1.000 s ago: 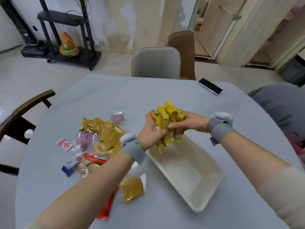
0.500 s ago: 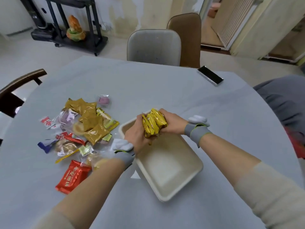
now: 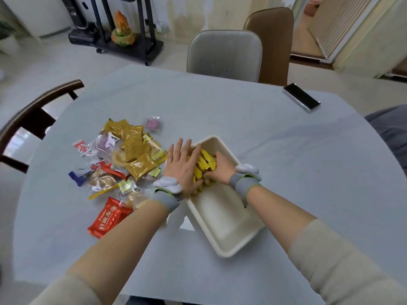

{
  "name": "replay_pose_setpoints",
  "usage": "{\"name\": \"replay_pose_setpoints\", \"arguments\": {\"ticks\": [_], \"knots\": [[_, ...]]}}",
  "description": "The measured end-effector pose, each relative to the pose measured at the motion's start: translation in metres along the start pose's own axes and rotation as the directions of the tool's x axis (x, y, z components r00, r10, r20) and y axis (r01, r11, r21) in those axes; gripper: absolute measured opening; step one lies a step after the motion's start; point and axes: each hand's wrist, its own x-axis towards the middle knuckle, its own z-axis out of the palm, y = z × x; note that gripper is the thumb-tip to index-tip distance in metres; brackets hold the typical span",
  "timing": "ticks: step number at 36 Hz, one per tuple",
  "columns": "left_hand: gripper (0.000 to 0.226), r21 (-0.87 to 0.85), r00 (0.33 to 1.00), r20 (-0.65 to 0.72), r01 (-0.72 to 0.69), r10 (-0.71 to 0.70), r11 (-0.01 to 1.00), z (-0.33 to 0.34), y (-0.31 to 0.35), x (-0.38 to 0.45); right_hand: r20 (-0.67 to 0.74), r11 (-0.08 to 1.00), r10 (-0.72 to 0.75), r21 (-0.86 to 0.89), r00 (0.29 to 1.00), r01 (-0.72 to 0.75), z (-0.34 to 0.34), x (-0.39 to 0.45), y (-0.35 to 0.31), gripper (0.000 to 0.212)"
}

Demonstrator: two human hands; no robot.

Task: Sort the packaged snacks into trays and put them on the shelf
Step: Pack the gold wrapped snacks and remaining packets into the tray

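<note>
1. Lying in the far end of the cream tray [image 3: 226, 227] is a bundle of yellow snack sticks [image 3: 203, 166], packed side by side between both hands
2. The left hand [image 3: 182, 166] is flat, fingers straight and slightly spread, palm down against the left side of the yellow snack sticks and partly over the tray's left rim
3. The right hand [image 3: 221, 167] has its fingers curled onto the right side of the bundle, fingertips tucked in among the packets; whether it truly grips them or only pushes is hard to tell
4. Both wrists carry grey bands with a white padded piece on top
5. The tray sits diagonally on the grey table [image 3: 275, 150], its near half bare and its near corner pointing toward the person
6. Just left of the tray lies the unsorted snack pile [image 3: 123, 159]: several mustard-gold square packets [image 3: 136, 155] on top, clear-wrapped purple sweets, round biscuits in clear wrap, small red-and-white sachets and a blue wrapper at its left edge
7. A red packet with white characters [image 3: 109, 216] lies at the near edge of the pile, beside the left forearm
8. A dark phone [image 3: 301, 100] rests near the table's far right edge, well apart from the tray
9. A grey chair [image 3: 224, 53] stands at the far side of the table, a brown chair behind it, and a dark wooden chair [image 3: 33, 115] at the left
10. A black shelf unit [image 3: 130, 42] with an orange and green ornament stands against the far wall
</note>
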Motion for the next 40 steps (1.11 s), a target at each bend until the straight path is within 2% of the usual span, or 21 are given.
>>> {"name": "replay_pose_setpoints", "arguments": {"ticks": [4,7,12,15,22,27,30,31,33,36,40], "knots": [[0.107,-0.031,0.992,0.098,0.084,-0.081,0.996,0.005,-0.001,-0.001,-0.023,0.974,0.154,0.174,0.988,-0.147,0.014,-0.009,0.011,0.076],[0.111,-0.046,0.985,0.156,0.083,-0.075,0.995,-0.002,-0.005,0.001,0.008,0.939,0.219,0.271,0.976,-0.213,0.024,-0.015,0.017,0.080],[0.113,-0.009,0.977,0.191,0.097,-0.094,0.995,-0.004,-0.008,0.001,0.075,0.889,0.254,0.373,0.964,-0.264,0.043,-0.014,0.008,0.067],[0.109,0.003,0.974,0.207,0.092,-0.091,0.996,-0.005,-0.006,0.004,0.077,0.895,0.280,0.338,0.957,-0.289,0.041,-0.010,0.000,0.055],[0.107,-0.089,0.979,0.202,0.028,-0.009,0.996,0.001,0.011,0.014,0.055,0.914,0.300,0.270,0.952,-0.304,0.028,-0.012,0.012,0.056],[0.113,-0.122,0.969,0.244,-0.010,0.039,0.992,-0.001,0.005,0.018,0.101,0.957,0.268,0.085,0.958,-0.277,0.013,-0.010,0.015,0.044],[0.115,-0.158,0.968,0.240,-0.037,0.075,0.987,-0.003,0.000,0.017,0.113,0.975,0.219,-0.073,0.969,-0.212,-0.003,-0.017,0.005,0.023],[0.115,-0.162,0.964,0.249,-0.054,0.094,0.985,-0.004,-0.003,0.016,0.105,0.976,0.201,-0.105,0.974,-0.190,-0.008,-0.022,0.001,0.021],[0.115,-0.168,0.949,0.288,-0.085,0.131,0.982,-0.009,-0.010,0.015,0.087,0.974,0.210,-0.109,0.974,-0.200,-0.016,-0.025,-0.001,0.032],[0.101,-0.235,0.931,0.331,-0.074,0.151,0.969,-0.021,-0.019,0.017,0.075,0.970,0.227,-0.105,0.971,-0.219,-0.027,-0.025,-0.004,0.039],[0.062,-0.339,0.961,0.258,-0.009,0.103,0.941,-0.048,-0.044,0.026,-0.047,0.976,0.161,-0.139,0.986,-0.166,-0.047,-0.022,-0.029,0.034]]}}
